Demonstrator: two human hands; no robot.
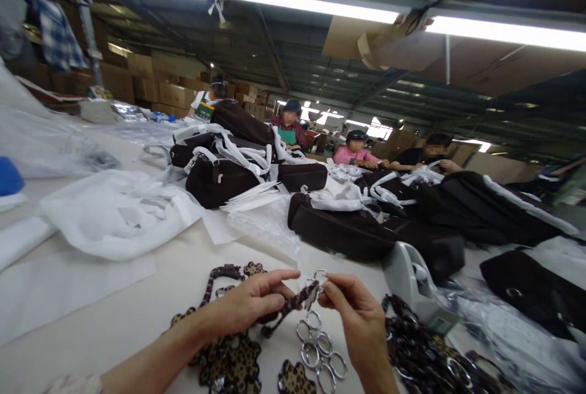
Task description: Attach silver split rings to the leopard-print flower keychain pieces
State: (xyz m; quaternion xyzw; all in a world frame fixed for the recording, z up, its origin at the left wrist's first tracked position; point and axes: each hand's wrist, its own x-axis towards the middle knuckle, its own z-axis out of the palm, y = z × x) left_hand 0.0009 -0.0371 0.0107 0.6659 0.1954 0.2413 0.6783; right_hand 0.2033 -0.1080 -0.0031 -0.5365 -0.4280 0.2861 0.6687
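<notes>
My left hand (254, 301) is closed around a dark patterned strap (293, 303), its index finger stretched out. At the strap's upper end is a small metal fitting. Thumb and fingers of my right hand (357, 317) pinch a silver metal ring (320, 273) right beside that fitting; whether the two are linked I cannot tell. Below, between my hands, several loose metal rings (310, 355) lie on the table. Leopard-print flower-shaped pieces (240, 363) lie under my left forearm, and another flower piece (296, 378) is at the front edge of view.
Right of my right hand lie a heap of dark straps with rings (414, 339) and a pale tape dispenser (412, 275). Dark bags with white-wrapped straps (339, 226) are piled ahead. White plastic bags (119, 211) cover the left. Several co-workers sit across the table.
</notes>
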